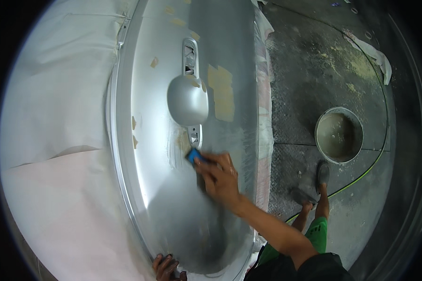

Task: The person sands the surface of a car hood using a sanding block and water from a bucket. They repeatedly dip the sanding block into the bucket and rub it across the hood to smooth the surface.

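Observation:
A silver car door panel (pixel 162 196) stretches away from me, with a round handle recess (pixel 187 100) and cut-out slots above and below it. My right hand (pixel 220 180) is closed on a small blue sanding block (pixel 194 155). The block touches the panel just below the lower slot (pixel 195 136), beside a thin tan filler smear (pixel 182 140) and whitish scuff marks. A larger tan filler patch (pixel 222 93) lies right of the recess. Low in the picture, my left hand (pixel 166 268) rests on the panel's near end, fingers apart and holding nothing; its palm is out of sight.
Pale masking sheet (pixel 56 93) covers the area left of the panel. On the dark floor to the right stands a round bucket (pixel 339 135) of cloudy liquid. A yellow-green hose (pixel 361 177) curves around it, past a white cloth (pixel 373 54). My feet are near the bucket.

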`<state>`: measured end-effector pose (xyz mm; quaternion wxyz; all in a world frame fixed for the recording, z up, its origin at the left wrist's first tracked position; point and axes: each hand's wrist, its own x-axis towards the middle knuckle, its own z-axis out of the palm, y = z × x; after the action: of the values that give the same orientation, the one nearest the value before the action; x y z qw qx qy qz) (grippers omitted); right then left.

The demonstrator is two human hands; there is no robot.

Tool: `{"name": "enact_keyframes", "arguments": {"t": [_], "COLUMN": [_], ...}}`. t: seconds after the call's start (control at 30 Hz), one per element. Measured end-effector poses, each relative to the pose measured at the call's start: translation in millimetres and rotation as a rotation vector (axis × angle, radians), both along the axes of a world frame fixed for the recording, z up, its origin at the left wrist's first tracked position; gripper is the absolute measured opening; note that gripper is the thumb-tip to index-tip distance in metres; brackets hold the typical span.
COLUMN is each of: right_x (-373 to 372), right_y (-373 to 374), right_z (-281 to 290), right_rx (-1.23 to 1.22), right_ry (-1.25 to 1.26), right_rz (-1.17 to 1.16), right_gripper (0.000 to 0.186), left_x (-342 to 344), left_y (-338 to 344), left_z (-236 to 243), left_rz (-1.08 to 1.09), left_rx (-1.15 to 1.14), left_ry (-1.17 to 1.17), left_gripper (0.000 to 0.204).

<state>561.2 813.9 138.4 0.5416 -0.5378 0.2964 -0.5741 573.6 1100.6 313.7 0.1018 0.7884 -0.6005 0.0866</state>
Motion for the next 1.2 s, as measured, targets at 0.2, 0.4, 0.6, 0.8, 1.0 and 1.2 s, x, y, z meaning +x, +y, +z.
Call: {"name": "enact_keyframes", "arguments": {"t": [0.2, 0.4, 0.6, 0.8, 1.0, 1.2], "right_x": [10, -4, 18, 9, 6, 23], "right_y": [-37, 15, -52, -21, -4, -59], "right_z": [22, 16, 37, 19, 21, 25], "right_rx": [-0.067, -0.114, 0.082, 0.030, 0.056, 0.164], "right_ry": [-0.040, -0.064, -0.013, 0.030, 0.032, -0.037], "right_rz": [-0.027, 0.036, -0.033, -0.033, -0.023, -0.103], "right_gripper": [0.026, 0.026, 0.022, 0.021, 0.018, 0.022], "left_x": [-1, 2, 1, -1, 0, 1], "left_y": [2, 0, 6, 0, -2, 0], "left_z": [1, 0, 1, 1, -2, 0], "left_rz": [0.002, -0.008, 0.015, 0.009, 0.019, 0.016], "left_rx": [-0.002, -0.028, 0.006, -0.008, -0.043, -0.029], "left_ry": [0.015, 0.024, -0.009, 0.014, 0.028, 0.022], "left_gripper": [0.034, 0.033, 0.026, 0.032, 0.030, 0.030]}}
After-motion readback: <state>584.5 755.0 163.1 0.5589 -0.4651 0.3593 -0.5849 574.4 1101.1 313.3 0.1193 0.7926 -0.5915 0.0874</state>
